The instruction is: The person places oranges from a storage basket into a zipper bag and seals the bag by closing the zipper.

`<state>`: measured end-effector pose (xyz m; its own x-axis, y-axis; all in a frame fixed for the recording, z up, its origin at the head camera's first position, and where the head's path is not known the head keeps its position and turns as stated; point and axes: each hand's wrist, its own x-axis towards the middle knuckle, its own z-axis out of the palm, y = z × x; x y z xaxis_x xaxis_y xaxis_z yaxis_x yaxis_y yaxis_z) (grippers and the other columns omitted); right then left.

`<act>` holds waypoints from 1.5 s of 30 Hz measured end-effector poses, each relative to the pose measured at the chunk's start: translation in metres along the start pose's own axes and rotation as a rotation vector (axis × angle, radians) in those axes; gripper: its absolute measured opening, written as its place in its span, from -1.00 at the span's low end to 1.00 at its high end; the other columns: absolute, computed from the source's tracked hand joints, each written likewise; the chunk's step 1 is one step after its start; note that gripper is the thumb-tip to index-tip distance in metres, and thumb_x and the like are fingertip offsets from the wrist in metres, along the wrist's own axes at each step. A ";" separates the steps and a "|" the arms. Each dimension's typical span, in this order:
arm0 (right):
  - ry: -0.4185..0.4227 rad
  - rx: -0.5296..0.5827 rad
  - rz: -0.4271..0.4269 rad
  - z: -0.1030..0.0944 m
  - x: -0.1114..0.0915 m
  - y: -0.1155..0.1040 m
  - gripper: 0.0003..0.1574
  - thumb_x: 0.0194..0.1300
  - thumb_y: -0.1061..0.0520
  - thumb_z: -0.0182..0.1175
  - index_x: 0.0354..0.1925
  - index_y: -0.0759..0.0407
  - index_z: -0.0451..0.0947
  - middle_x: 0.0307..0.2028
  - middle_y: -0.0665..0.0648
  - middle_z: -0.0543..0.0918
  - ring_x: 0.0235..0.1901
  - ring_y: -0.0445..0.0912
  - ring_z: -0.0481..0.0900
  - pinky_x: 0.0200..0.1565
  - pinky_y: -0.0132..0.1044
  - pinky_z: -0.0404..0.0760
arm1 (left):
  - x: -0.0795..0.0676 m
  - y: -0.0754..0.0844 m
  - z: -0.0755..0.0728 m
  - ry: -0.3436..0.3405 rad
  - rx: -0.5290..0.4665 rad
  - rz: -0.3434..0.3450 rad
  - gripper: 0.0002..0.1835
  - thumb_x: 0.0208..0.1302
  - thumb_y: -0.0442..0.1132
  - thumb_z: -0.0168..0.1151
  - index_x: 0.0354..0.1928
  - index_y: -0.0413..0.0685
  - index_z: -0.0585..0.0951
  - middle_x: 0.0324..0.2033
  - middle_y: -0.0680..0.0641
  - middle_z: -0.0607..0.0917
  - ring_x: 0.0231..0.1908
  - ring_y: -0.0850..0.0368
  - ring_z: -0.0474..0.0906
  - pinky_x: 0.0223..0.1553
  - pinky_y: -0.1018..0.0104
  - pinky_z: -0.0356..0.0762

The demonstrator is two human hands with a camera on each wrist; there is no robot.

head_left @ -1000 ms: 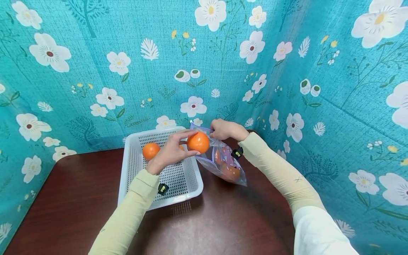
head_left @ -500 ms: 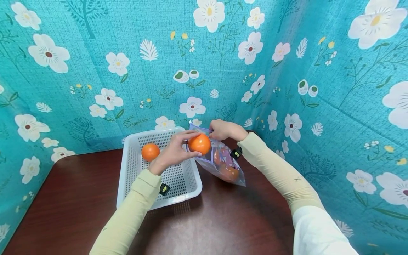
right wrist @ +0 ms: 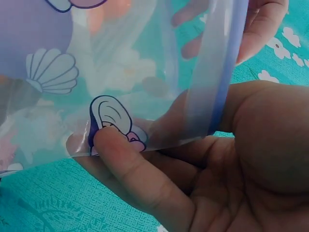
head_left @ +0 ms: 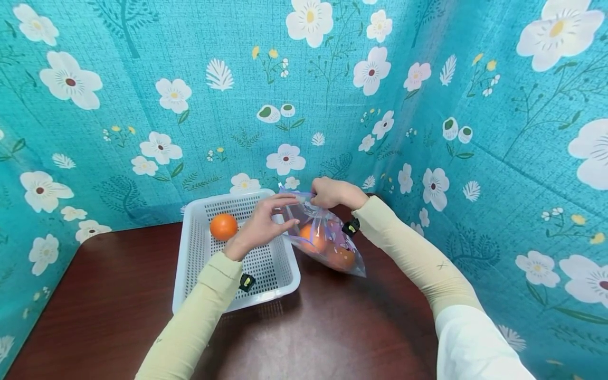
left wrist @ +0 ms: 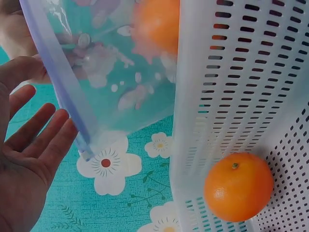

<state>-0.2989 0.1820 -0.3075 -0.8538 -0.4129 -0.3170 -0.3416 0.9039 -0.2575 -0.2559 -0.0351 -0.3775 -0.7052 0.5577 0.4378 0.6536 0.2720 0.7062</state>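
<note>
My right hand (head_left: 334,193) grips the upper edge of a clear zip bag (head_left: 353,266); its thumb is inside the bag in the right wrist view (right wrist: 207,159). At the bag's mouth is my left hand (head_left: 263,221), fingers and thumb spread apart with nothing between them. In the left wrist view those fingers (left wrist: 43,135) lie beside the purple zip strip. Just inside the mouth lies an orange (head_left: 312,238), seen through the plastic. More oranges lie deeper in the bag, partly hidden by its print. Another orange (head_left: 224,227) sits in the white basket.
The white perforated basket (head_left: 294,282) stands left of the bag, under my left forearm. Both rest on a dark brown table (head_left: 351,338). A teal flowered cloth (head_left: 214,126) hangs behind the table and along its right side.
The orange that my left hand held at the bag's mouth has dropped into the bag. My left fingers have let go of it. My right hand keeps its hold on the bag.
</note>
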 end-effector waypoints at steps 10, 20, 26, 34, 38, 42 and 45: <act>0.016 0.023 -0.011 0.001 -0.003 0.000 -0.66 0.50 0.17 0.09 -0.38 0.27 0.67 -0.64 0.00 0.39 -0.64 -0.18 0.31 -0.55 -0.36 0.29 | -0.007 0.001 -0.010 0.036 0.007 -0.040 -0.60 0.26 -0.40 0.40 0.15 -0.25 0.66 0.25 -0.22 0.59 0.29 -0.13 0.49 0.15 -0.09 0.62; 0.020 0.035 -0.029 0.001 -0.004 0.001 -0.59 0.49 0.19 0.10 -0.56 0.15 0.51 -0.69 -0.03 0.35 -0.68 -0.20 0.30 -0.56 -0.36 0.28 | -0.014 -0.012 -0.024 0.083 0.011 -0.059 -0.63 0.34 -0.41 0.31 0.18 -0.24 0.64 0.25 -0.26 0.58 0.29 -0.16 0.49 0.13 -0.19 0.60; 0.026 0.030 -0.033 0.002 -0.005 0.002 -0.52 0.49 0.19 0.10 -0.63 0.11 0.41 -0.71 -0.03 0.29 -0.68 -0.19 0.27 -0.55 -0.35 0.26 | -0.020 -0.019 -0.030 0.126 0.023 -0.089 -0.66 0.35 -0.41 0.31 0.15 -0.28 0.66 0.23 -0.22 0.61 0.27 -0.12 0.51 0.12 -0.12 0.63; 0.030 0.021 -0.049 0.002 -0.005 0.003 -0.45 0.48 0.20 0.10 -0.70 0.05 0.34 -0.74 -0.05 0.26 -0.72 -0.21 0.24 -0.58 -0.37 0.24 | -0.023 -0.025 -0.036 0.145 0.063 -0.114 -0.68 0.37 -0.38 0.29 0.14 -0.22 0.67 0.21 -0.17 0.63 0.24 -0.10 0.54 0.12 -0.09 0.64; 0.032 0.021 -0.045 0.002 -0.006 0.002 -0.53 0.48 0.20 0.10 -0.63 0.14 0.48 -0.72 -0.04 0.32 -0.70 -0.21 0.27 -0.58 -0.37 0.26 | -0.023 -0.029 -0.039 0.141 0.086 -0.145 -0.67 0.37 -0.36 0.29 0.15 -0.22 0.66 0.23 -0.18 0.62 0.25 -0.11 0.53 0.12 -0.03 0.64; 0.034 0.018 -0.028 0.002 -0.007 0.002 -0.62 0.49 0.18 0.11 -0.50 0.21 0.61 -0.68 -0.02 0.38 -0.67 -0.19 0.32 -0.57 -0.37 0.29 | -0.023 -0.033 -0.041 0.126 0.078 -0.186 -0.64 0.37 -0.36 0.28 0.18 -0.26 0.63 0.24 -0.22 0.60 0.25 -0.17 0.52 0.16 -0.10 0.61; 0.033 0.016 -0.017 0.002 -0.007 0.002 -0.64 0.49 0.18 0.11 -0.47 0.23 0.62 -0.67 -0.02 0.38 -0.67 -0.18 0.32 -0.56 -0.36 0.29 | -0.023 -0.036 -0.042 0.098 0.090 -0.238 -0.59 0.36 -0.37 0.29 0.23 -0.25 0.60 0.26 -0.24 0.58 0.25 -0.19 0.51 0.20 -0.12 0.57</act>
<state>-0.2923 0.1862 -0.3077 -0.8605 -0.4244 -0.2818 -0.3502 0.8945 -0.2778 -0.2748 -0.0903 -0.3892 -0.8622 0.3924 0.3204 0.4851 0.4572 0.7454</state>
